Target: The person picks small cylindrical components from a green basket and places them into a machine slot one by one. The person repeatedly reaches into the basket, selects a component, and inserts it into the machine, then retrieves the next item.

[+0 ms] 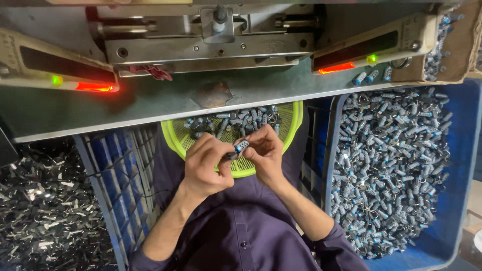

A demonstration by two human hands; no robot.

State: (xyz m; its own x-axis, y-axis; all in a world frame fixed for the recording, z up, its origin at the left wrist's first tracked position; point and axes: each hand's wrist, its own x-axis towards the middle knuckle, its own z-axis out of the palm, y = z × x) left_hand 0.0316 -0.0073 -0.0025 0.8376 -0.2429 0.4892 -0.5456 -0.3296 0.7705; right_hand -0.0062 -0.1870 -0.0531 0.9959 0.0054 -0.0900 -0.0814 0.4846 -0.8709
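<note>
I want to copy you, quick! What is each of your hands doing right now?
Left hand: closed, pinching one end of a small grey and blue metal part.
Right hand: closed, fingers gripping the same part's other end.

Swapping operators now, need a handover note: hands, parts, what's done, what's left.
Left hand and right hand both pinch one small grey-and-blue part between the fingertips, above the lap.
Yellow-green basket on the lap, under the bench edge, holds a modest heap of the same parts.
Blue crate by the right arm is nearly full of them.
Dark metal pieces piled on the left.
Press lamps show green and red.
Done versus left: cannot tell which pile is finished.
</note>
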